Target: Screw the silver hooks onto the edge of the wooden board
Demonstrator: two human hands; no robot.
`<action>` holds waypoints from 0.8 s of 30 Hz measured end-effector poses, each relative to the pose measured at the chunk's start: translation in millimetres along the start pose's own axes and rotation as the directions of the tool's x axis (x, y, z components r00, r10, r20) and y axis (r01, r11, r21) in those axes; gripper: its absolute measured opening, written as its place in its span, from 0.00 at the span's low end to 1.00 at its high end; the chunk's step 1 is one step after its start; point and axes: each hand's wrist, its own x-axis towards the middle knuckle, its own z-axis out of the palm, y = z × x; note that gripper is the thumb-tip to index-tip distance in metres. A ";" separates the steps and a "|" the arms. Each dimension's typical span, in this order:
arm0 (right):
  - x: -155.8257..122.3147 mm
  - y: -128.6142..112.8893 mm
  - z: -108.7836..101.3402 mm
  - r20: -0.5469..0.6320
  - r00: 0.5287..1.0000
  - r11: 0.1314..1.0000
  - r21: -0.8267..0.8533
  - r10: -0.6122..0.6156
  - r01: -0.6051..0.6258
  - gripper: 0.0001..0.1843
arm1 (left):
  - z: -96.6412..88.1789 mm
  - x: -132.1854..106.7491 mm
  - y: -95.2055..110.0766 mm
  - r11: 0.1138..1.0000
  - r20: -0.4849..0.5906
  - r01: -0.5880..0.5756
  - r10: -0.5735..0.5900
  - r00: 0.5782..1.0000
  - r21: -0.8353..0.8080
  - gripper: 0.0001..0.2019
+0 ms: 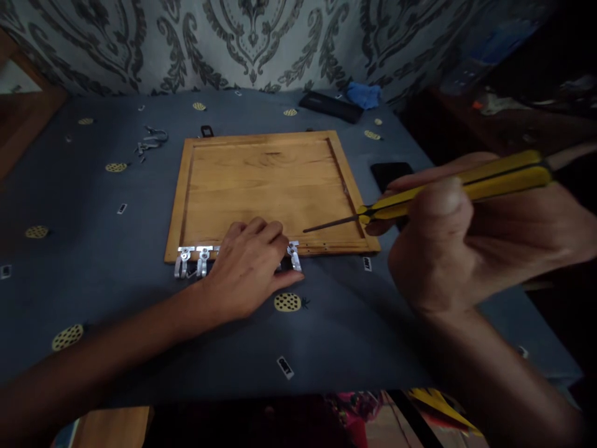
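Observation:
A framed wooden board (261, 186) lies on the cloth-covered table. Several silver metal hooks (203, 261) are fixed along its near edge, and another metal hook (293, 255) shows just right of my left hand. My left hand (249, 267) is closed over that near edge, fingers bent on the wood and thumb by the rightmost hook; it hides the hooks in between. Held in my right hand (448, 242) is a screwdriver (457, 180) with a yellow and black handle. Its thin shaft points left over the board, the tip apart from the hooks. Small holes show in the edge right of them.
Loose metal pieces (152, 143) lie left of the board. Behind it are a long black case (331, 107) and a blue cloth (364, 95). A dark flat object (390, 174) sits near my right hand. The patterned curtain (254, 43) hangs at the table's back.

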 end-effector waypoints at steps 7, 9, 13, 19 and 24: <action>-4.4 -4.3 31.0 -0.115 0.993 0.996 -0.082 -0.028 0.019 0.11 | 0.8 0.3 0.3 1.000 -0.005 0.000 0.000 1.000 0.011 0.20; -6.6 -3.5 35.2 -0.135 0.990 0.993 -0.111 -0.048 0.033 0.09 | 1.2 0.2 0.2 1.000 -0.011 -0.005 0.005 1.000 0.007 0.20; -8.6 -2.8 35.7 -0.111 0.994 0.995 -0.102 0.002 -0.013 0.07 | 1.8 -0.2 0.0 1.000 -0.021 -0.010 0.010 1.000 0.004 0.20; -6.4 -3.6 37.3 -0.093 0.993 0.992 -0.104 -0.074 0.064 0.09 | 1.0 0.6 -0.1 1.000 -0.016 -0.002 0.002 1.000 0.009 0.19; -8.2 -4.0 39.2 -0.065 0.998 0.996 -0.091 -0.025 0.019 0.10 | 1.4 0.6 -0.1 1.000 -0.017 -0.006 0.006 1.000 0.006 0.20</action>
